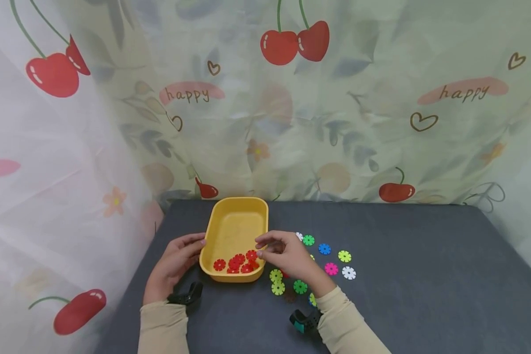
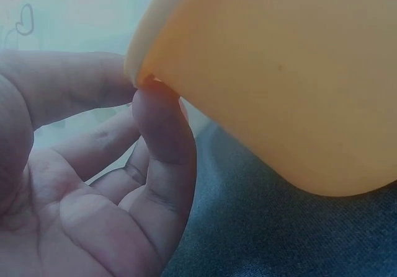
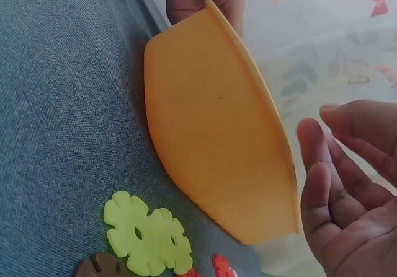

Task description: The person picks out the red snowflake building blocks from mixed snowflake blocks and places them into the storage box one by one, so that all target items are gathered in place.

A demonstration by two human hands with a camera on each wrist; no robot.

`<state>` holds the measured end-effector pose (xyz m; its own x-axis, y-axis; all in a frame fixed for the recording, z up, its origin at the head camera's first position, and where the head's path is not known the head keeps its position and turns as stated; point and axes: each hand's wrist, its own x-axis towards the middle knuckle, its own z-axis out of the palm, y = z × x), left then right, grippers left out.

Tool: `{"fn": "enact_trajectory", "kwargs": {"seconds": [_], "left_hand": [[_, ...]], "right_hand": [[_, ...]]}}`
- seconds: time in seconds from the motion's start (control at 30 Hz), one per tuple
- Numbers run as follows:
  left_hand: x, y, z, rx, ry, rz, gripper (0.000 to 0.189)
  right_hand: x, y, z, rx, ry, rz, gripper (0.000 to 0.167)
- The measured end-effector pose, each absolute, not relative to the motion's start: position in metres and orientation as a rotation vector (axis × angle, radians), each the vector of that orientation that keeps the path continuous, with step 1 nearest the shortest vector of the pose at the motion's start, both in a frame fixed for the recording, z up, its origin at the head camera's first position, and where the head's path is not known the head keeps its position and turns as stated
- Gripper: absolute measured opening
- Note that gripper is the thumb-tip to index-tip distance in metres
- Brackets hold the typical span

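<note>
A yellow plastic tray point(image 1: 236, 236) stands on the dark cloth, with several red flower-shaped discs point(image 1: 233, 264) gathered at its near end. At the tray's left side, my left hand point(image 1: 177, 260) holds the rim; the left wrist view shows the thumb and a bent finger at the rim's edge point(image 2: 146, 48). My right hand point(image 1: 289, 253) hovers over the tray's right rim, close to the red discs. In the right wrist view, its fingers are loosely bent, apart from the tray wall point(image 3: 217, 122), and nothing shows between them.
Right of the tray lie loose discs: yellow-green point(image 1: 278, 287), green point(image 1: 300, 286), blue point(image 1: 324, 249), pink point(image 1: 331, 268), white point(image 1: 349, 273) and brown point(image 1: 290, 295). The right forearm hides some. A printed curtain point(image 1: 300, 128) hangs behind the table's far edge.
</note>
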<state>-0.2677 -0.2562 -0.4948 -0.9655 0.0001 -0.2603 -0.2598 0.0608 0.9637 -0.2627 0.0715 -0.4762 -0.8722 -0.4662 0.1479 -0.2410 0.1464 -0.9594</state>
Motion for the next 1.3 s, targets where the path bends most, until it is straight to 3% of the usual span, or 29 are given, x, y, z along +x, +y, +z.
{"fn": "enact_trajectory", "kwargs": {"seconds": [0.33,1.3], "left_hand": [[-0.267,-0.256,-0.493,-0.252,2.167,1.999,0.051],[-0.267,-0.256,-0.494,-0.269,2.149,2.015,0.048]], "right_hand": [[-0.267,0.077,-0.477,-0.698,2.309,-1.801,0.021],[-0.289,0.111,-0.506,-0.519,2.61,-1.513,0.029]]}}
